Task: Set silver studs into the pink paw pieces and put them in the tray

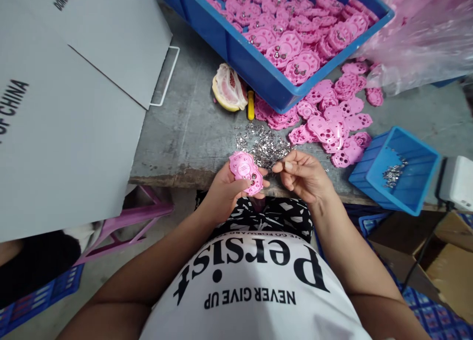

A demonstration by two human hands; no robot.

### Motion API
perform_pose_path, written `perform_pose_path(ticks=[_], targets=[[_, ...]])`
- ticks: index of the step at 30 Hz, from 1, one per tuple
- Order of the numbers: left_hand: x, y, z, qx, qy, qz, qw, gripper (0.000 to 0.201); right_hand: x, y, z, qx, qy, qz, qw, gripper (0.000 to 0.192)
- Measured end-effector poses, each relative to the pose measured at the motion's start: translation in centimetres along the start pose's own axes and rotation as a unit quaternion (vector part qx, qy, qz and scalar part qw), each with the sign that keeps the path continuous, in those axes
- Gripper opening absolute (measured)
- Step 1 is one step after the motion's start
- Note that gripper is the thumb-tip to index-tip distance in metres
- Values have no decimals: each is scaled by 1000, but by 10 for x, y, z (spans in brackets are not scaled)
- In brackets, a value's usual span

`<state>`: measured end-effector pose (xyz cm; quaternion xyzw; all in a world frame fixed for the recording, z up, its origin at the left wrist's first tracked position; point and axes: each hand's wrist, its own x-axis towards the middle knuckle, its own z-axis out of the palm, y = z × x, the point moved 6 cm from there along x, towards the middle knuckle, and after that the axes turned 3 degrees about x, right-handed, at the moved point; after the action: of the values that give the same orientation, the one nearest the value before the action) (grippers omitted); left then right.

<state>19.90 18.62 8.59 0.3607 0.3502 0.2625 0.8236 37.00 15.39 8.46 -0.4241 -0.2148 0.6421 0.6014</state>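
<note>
My left hand [223, 194] is closed around a pink plastic toy shell part [242, 165], holding it just over the table's front edge. The thumb presses near a dark round spot on the part's lower right. My right hand [305, 175] is close by on the right, its thumb and index finger pinched together. Whatever those fingertips hold, if anything, is too small to name. Behind both hands lies a spread pile of small shiny metal pieces [264, 143]. Beyond it are loose pink plastic parts [328, 125] in a heap.
A large blue bin [254, 79] holds many pink parts fitted with metal pieces. Near it lie a cut pomelo [231, 96] and a yellow handle [251, 106]. At right stands a small blue box [417, 175] with metal pieces. Grey cartons [84, 108] fill the left.
</note>
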Motion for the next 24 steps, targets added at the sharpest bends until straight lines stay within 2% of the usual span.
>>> perform_pose_path(ticks=[6, 9, 12, 16, 18, 21, 24], targets=[[3, 1, 8, -46, -50, -11, 998, 53, -5, -3, 6, -37, 7, -36, 999, 27], [4, -1, 10, -64, -58, -31, 996, 47, -6, -4, 8, -65, 19, -77, 995, 22], [4, -3, 14, -46, -58, -41, 996, 39, -7, -3, 10, -99, 18, -125, 987, 19], [3, -4, 22, -14, -64, -53, 996, 37, -7, 1, 9, -117, -9, -135, 984, 18], [4, -4, 22, -9, -59, -56, 997, 36, -5, -1, 2, -132, -3, -150, 980, 18], [7, -4, 14, -12, -35, -53, 998, 38, -2, -8, -15, -220, 67, -208, 951, 13], [9, -7, 2, -6, 12, -55, 998, 41, -3, -3, -22, -369, 146, -244, 885, 6]])
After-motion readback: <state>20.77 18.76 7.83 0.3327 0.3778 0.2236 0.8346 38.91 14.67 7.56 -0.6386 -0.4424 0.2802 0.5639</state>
